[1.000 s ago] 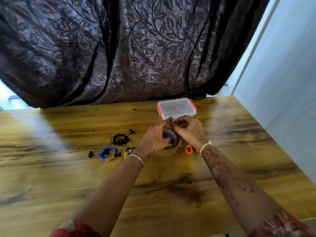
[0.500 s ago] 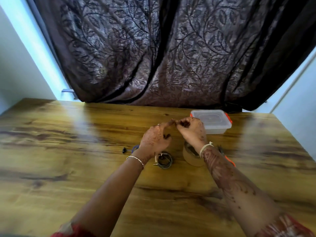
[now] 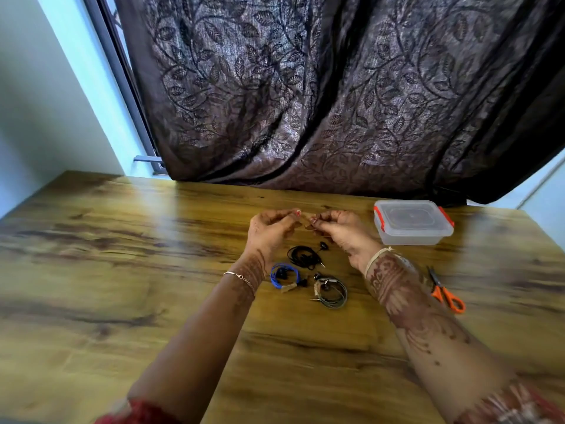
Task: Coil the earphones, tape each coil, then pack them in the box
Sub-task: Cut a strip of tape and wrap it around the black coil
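My left hand [image 3: 270,232] and my right hand [image 3: 342,231] are raised above the table, fingertips nearly meeting, pinching a small brownish piece of tape [image 3: 305,221] between them. Below them lie three coiled earphones: a black coil [image 3: 304,257], a blue coil [image 3: 284,276] with a strip of tape on it, and a grey coil [image 3: 331,291] that also carries tape. A clear plastic box [image 3: 412,221] with its lid on and orange clips stands to the right of my right hand. The tape roll is hidden behind my right forearm.
Orange-handled scissors [image 3: 446,293] lie to the right of my right forearm. The wooden table [image 3: 122,270] stretches wide to the left. A dark leaf-patterned curtain [image 3: 305,102] hangs along the table's far edge.
Both hands left the tape roll and rose with a small piece of tape held between them. The camera swung left, so the box and scissors now sit further right.
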